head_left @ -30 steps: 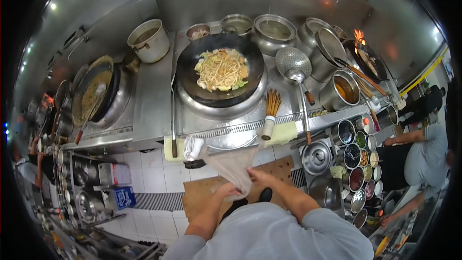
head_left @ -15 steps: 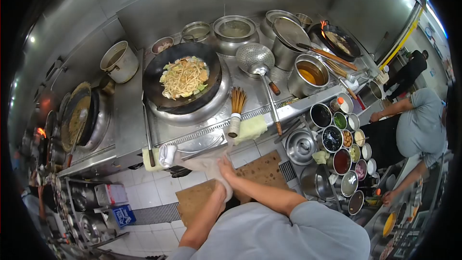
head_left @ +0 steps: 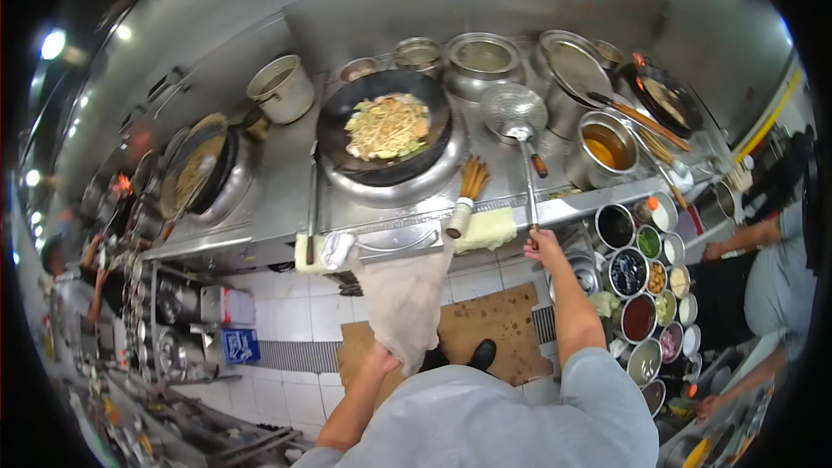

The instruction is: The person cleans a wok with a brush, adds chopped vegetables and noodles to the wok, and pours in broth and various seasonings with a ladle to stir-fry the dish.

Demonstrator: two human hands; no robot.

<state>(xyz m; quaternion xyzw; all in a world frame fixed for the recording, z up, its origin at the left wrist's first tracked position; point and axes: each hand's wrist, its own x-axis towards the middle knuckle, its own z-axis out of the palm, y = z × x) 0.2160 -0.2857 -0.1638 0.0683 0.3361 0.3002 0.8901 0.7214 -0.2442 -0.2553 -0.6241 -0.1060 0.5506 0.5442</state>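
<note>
My right hand (head_left: 543, 245) is closed round the wooden end of a skimmer's handle. The skimmer's round perforated bowl (head_left: 513, 109) rests on the metal counter. My left hand (head_left: 382, 358) is low, against the near end of a pale beige cloth (head_left: 400, 299), and looks closed on it; its fingertips are partly hidden. That cloth spreads up to the counter's front edge. A black wok (head_left: 334, 126) holds noodles with vegetables (head_left: 387, 126) on the left burner. Between wok and skimmer, a bamboo brush (head_left: 469, 197) lies at the front edge.
A ladle (head_left: 313, 199) leans left of the wok. Behind stand a steel pot (head_left: 483, 56) and a lidded pot (head_left: 572, 74). A pot of brown liquid (head_left: 605, 149) is right, above several seasoning bowls (head_left: 639, 318). Co-workers (head_left: 767, 269) stand right and far left. Flames (head_left: 640, 60) show at the back right.
My right hand has left the cloth and moved right onto the skimmer handle. The cloth, bunched around both hands before, now hangs spread out. The view has shifted.
</note>
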